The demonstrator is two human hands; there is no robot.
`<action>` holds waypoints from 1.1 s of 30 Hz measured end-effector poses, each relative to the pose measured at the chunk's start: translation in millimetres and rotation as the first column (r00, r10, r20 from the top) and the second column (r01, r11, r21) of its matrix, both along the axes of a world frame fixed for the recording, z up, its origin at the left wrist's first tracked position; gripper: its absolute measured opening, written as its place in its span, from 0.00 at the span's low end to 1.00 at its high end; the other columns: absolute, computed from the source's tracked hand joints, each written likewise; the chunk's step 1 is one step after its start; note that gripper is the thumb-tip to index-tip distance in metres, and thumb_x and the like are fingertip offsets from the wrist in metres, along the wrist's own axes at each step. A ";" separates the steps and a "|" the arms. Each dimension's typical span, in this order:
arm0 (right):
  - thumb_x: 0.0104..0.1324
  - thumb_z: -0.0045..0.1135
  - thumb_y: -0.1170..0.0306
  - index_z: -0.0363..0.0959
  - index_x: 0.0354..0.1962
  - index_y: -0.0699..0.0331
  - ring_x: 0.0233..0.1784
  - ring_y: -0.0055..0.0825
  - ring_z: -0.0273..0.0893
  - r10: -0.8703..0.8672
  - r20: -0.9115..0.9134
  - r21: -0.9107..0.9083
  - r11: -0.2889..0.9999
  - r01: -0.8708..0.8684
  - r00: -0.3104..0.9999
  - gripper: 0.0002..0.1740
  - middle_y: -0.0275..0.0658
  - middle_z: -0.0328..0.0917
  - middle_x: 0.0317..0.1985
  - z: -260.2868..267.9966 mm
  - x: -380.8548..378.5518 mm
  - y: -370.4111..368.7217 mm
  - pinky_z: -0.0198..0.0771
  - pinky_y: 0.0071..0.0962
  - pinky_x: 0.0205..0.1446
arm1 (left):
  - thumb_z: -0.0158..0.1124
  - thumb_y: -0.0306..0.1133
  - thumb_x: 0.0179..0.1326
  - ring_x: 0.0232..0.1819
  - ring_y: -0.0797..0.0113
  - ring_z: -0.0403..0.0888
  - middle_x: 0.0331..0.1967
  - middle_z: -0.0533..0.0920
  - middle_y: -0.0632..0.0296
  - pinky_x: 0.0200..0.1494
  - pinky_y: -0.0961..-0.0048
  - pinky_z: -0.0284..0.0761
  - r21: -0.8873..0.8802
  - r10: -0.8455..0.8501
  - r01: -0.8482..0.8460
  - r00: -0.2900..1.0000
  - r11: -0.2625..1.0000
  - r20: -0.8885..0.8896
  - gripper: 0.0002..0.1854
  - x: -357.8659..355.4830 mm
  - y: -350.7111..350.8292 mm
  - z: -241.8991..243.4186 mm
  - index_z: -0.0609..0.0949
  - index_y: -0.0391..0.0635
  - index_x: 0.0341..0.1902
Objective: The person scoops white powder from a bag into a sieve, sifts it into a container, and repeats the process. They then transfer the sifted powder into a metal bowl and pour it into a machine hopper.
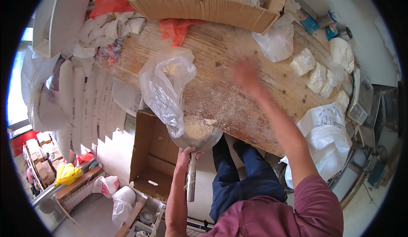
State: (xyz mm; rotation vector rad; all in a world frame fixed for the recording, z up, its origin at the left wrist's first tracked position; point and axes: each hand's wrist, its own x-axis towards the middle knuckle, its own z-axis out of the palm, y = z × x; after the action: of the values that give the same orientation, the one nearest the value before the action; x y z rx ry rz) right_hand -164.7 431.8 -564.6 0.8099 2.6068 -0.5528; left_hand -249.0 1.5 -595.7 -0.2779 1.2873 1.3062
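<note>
Below the table's front edge, my left hand (188,155) grips the tube handle of a round metal scoop or pan (204,143). Pale crumbs or flour (197,129) lie in its bowl, which sits against the edge of the wooden table (236,109). A clear plastic bag (162,93) with some pale matter in it lies on the table left of the bowl and hangs partly over it. My right hand (245,74) is blurred by motion above the table's middle; whether its fingers are closed or hold anything cannot be made out. Pale powder and crumbs are scattered between the hands.
A cardboard box (204,10) with plastic bags stands at the back. Several wrapped pale packets (302,62) and a large white sack (328,141) line the right side. An open cardboard box (156,160) stands below the table at left, near stacked sacks (86,103) and cloths (111,26).
</note>
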 end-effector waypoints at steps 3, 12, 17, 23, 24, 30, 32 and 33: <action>0.73 0.54 0.55 0.68 0.68 0.70 0.78 0.52 0.64 -0.071 -0.584 0.305 0.904 0.300 0.809 0.34 0.55 0.71 0.70 -17.4 7.0 30.7 0.53 0.53 0.83 | 0.55 0.25 0.61 0.20 0.61 0.80 0.33 0.83 0.46 0.24 0.67 0.76 -0.087 0.014 -0.017 0.999 0.996 -0.033 0.22 1.2 -1.1 -5.3 0.72 0.28 0.58; 0.71 0.60 0.53 0.54 0.79 0.60 0.89 0.49 0.39 0.179 -0.649 -0.084 0.949 -0.303 0.739 0.45 0.51 0.50 0.83 -18.8 7.9 -152.5 0.30 0.51 0.91 | 0.54 0.27 0.60 0.20 0.63 0.79 0.27 0.84 0.47 0.24 0.68 0.76 -0.063 -0.093 0.091 0.995 0.994 -0.035 0.22 -6.2 6.3 9.3 0.74 0.30 0.57; 0.76 0.55 0.55 0.50 0.79 0.71 0.88 0.52 0.41 -0.405 -0.261 0.238 0.853 0.465 0.876 0.44 0.59 0.48 0.83 -5.5 95.0 -58.9 0.30 0.54 0.90 | 0.54 0.27 0.61 0.20 0.62 0.79 0.27 0.84 0.46 0.24 0.68 0.75 -0.049 -0.079 0.078 0.996 0.996 -0.033 0.20 -7.4 1.2 6.0 0.74 0.29 0.55; 0.76 0.52 0.45 0.54 0.78 0.70 0.88 0.53 0.41 0.060 -0.378 0.049 0.998 -0.045 0.924 0.47 0.54 0.43 0.85 -27.9 28.7 -189.5 0.36 0.53 0.89 | 0.53 0.27 0.62 0.20 0.62 0.79 0.27 0.83 0.48 0.24 0.67 0.76 -0.046 -0.100 0.099 0.995 0.994 -0.024 0.19 -8.4 7.8 6.7 0.75 0.30 0.55; 0.73 0.56 0.44 0.55 0.77 0.70 0.88 0.52 0.42 0.113 -0.372 0.042 0.994 -0.105 0.921 0.48 0.53 0.45 0.84 -28.7 18.6 -207.0 0.37 0.54 0.89 | 0.54 0.27 0.62 0.20 0.62 0.79 0.28 0.83 0.48 0.24 0.67 0.76 -0.060 -0.085 0.084 0.996 0.995 -0.021 0.19 -7.2 8.5 8.6 0.75 0.30 0.55; 0.66 0.64 0.44 0.56 0.76 0.72 0.88 0.54 0.42 -0.042 -0.331 -0.102 0.995 0.009 0.943 0.54 0.54 0.46 0.84 -1.1 70.7 -215.3 0.41 0.56 0.87 | 0.55 0.29 0.62 0.20 0.64 0.79 0.26 0.83 0.52 0.25 0.68 0.74 -0.038 -0.128 0.127 0.991 0.991 -0.035 0.15 -10.2 3.0 10.9 0.78 0.30 0.49; 0.65 0.65 0.43 0.57 0.75 0.74 0.88 0.57 0.41 -0.113 -0.215 -0.001 0.993 0.115 0.970 0.55 0.57 0.45 0.84 10.7 117.2 -203.7 0.40 0.58 0.87 | 0.55 0.30 0.62 0.20 0.64 0.79 0.25 0.83 0.52 0.25 0.69 0.74 -0.033 -0.121 0.121 0.992 0.992 -0.024 0.16 -12.0 1.1 7.6 0.78 0.30 0.48; 0.65 0.66 0.43 0.58 0.74 0.75 0.87 0.58 0.41 -0.076 -0.202 0.077 0.993 0.094 0.976 0.54 0.58 0.46 0.83 12.4 128.7 -201.2 0.40 0.58 0.87 | 0.55 0.30 0.62 0.20 0.64 0.79 0.25 0.83 0.52 0.25 0.69 0.74 -0.016 -0.123 0.123 0.992 0.992 -0.012 0.16 -12.5 1.0 5.8 0.78 0.30 0.48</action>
State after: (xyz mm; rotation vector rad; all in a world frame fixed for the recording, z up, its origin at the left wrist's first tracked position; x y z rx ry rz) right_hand -36.0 230.6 -552.1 0.9416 2.8050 -0.5759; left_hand -261.5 2.4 -590.0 -0.1981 1.3055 1.1952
